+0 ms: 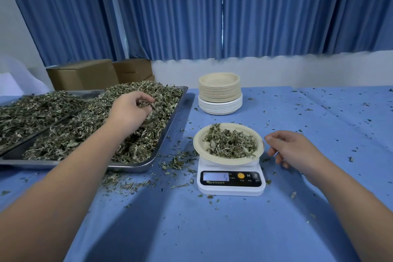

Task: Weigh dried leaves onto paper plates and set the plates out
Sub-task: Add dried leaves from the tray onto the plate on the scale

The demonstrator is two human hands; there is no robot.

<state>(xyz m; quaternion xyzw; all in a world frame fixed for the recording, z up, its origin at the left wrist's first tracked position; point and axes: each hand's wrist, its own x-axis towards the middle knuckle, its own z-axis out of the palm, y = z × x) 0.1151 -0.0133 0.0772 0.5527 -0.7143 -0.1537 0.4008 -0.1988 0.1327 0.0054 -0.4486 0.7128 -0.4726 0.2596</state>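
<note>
A beige paper plate (200,144) holding a heap of dried leaves (230,143) sits on a small white digital scale (230,181). Left of it, a metal tray (163,136) is piled with dried leaves (63,125). My left hand (129,110) reaches into the tray's pile, fingers curled round a pinch of leaves. My right hand (291,147) hovers just right of the plate with relaxed, slightly bent fingers, holding nothing; the thumb tip is close to the plate's rim.
A stack of paper plates (220,93), beige on top of white, stands behind the scale. Cardboard boxes (85,74) sit behind the tray. Loose leaf bits litter the blue tablecloth (212,229), thickest between tray and scale. Blue curtains hang at the back.
</note>
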